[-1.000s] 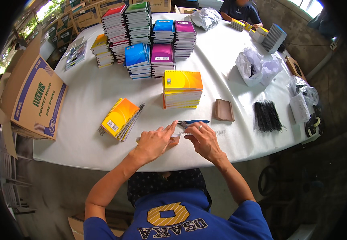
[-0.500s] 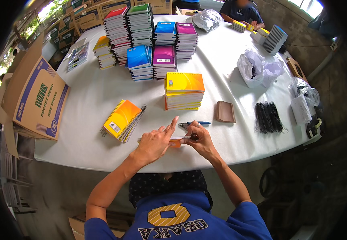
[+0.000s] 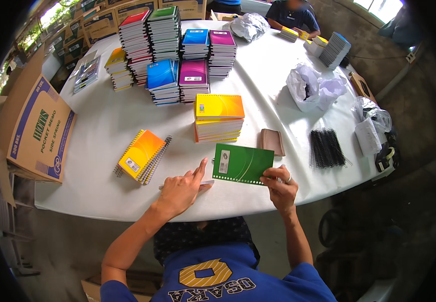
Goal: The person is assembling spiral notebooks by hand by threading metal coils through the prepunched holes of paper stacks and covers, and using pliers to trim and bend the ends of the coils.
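Observation:
In my right hand (image 3: 281, 189) is a green notebook cover (image 3: 250, 162), pinched at its lower right corner. It is held up and tilted, with a row of punched holes along its lower edge and a white label at its left. My left hand (image 3: 178, 194) has its index finger stretched out, and its other fingers close on a thin unbound notebook (image 3: 206, 185), seen almost edge-on and mostly hidden by the hand. Beyond the cover stands a stack of yellow-orange notebooks (image 3: 219, 129). Left of my left hand lie several yellow-orange spiral notebooks (image 3: 142, 155).
Tall stacks of coloured notebooks (image 3: 163, 35) stand at the back. Left is an open cardboard box (image 3: 42, 128). To the right are a brown block (image 3: 272, 142), black spiral coils (image 3: 327, 148) and white plastic bags (image 3: 306, 88). Another person (image 3: 293, 17) sits at the far side.
My right hand has moved right and raised the green cover into view; it now blocks the blue-handled tool. My left hand stays low with the notebook. The whole view has shifted slightly.

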